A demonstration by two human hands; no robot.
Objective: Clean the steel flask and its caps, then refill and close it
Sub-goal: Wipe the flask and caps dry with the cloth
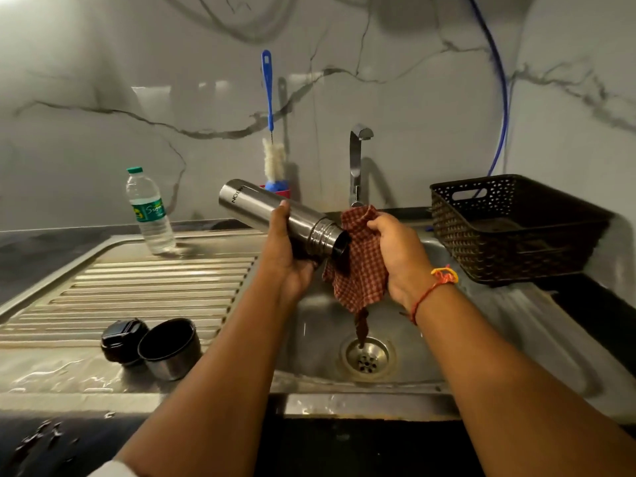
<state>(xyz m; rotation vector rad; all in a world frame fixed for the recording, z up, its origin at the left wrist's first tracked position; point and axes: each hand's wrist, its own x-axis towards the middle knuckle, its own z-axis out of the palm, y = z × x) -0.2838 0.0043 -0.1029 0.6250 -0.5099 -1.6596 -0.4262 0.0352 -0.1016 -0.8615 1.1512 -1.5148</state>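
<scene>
Steel flask [272, 215]: centre of the frame, above the sink, tilted with base toward the upper left and open threaded mouth toward the lower right; uncapped.
Left hand [292, 256]: wrapped round the flask's middle from below, thumb over the top.
Right hand [395, 249]: just right of the flask's mouth, fingers bunched on a checked cloth [361, 270]; red and yellow thread band [444, 277] at the wrist.
Cloth: red and white, hanging from the grip to a dark twisted tip just above the drain [367, 356]; seemingly touching the flask's mouth, though contact hard to confirm from this angle.
Stopper cap [122, 340]: black, lower left, on the wet front edge of the ribbed drainboard [137, 287].
Cup cap [170, 347]: steel outside, dark inside, tipped with opening up and left, touching the stopper's right side.
Plastic water bottle [149, 211]: green cap and label, upright at the drainboard's far corner, left of the flask.
Bottle brush [272, 139]: blue handle, white bristles, standing against the marble wall behind the flask.
Tap [356, 163]: chrome, upper centre, behind the cloth.
Basket [509, 228]: dark woven plastic, right of the sink basin [309, 321].
Blue hose [499, 98]: curving down the wall, upper right, behind the basket.
</scene>
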